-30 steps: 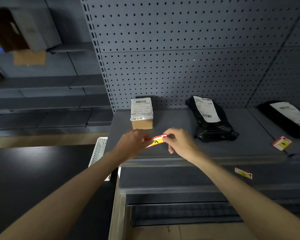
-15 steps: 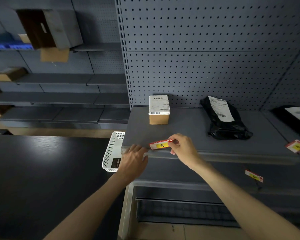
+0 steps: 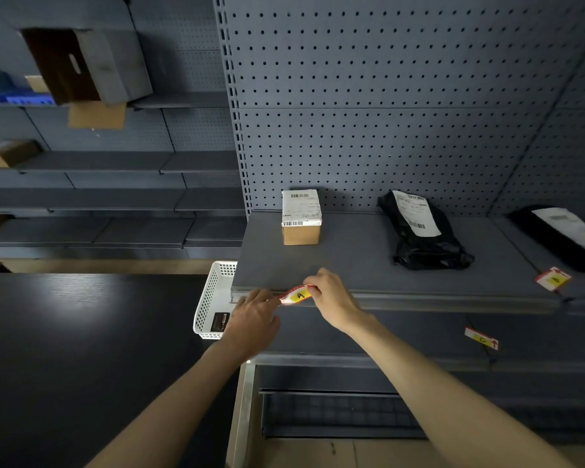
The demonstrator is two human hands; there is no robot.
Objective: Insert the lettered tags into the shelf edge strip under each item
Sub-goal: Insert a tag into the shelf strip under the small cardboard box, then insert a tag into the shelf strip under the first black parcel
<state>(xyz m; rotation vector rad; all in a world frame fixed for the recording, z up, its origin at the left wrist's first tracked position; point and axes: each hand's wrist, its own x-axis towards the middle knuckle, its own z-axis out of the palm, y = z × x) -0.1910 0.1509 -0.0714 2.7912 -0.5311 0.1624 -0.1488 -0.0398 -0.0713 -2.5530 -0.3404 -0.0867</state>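
**Tag A at the front edge of the shelf**

The grey shelf in front of me carries three parcels along its back edge, against the pegboard. At the right end lies a black mailer bag, cut off by the frame, and a second black bag with a white label sits near the middle. A small cardboard box with a white shipping label on top stands toward the left end.

To the left of the shelf is my dark worktop. A white perforated basket sits at its far right corner, touching the left end of the shelf, with a dark card in it.

My right hand pinches the right end of the red, white and yellow tag marked A, fingers curled closed on it. My left hand presses half closed fingertips against the tag's left end and the shelf edge strip. The tag lies tilted on the strip, directly below the box; I cannot tell if it is seated.

Another tag lies loose at the shelf's front right corner, and a tag marked C lies on the shelf below.
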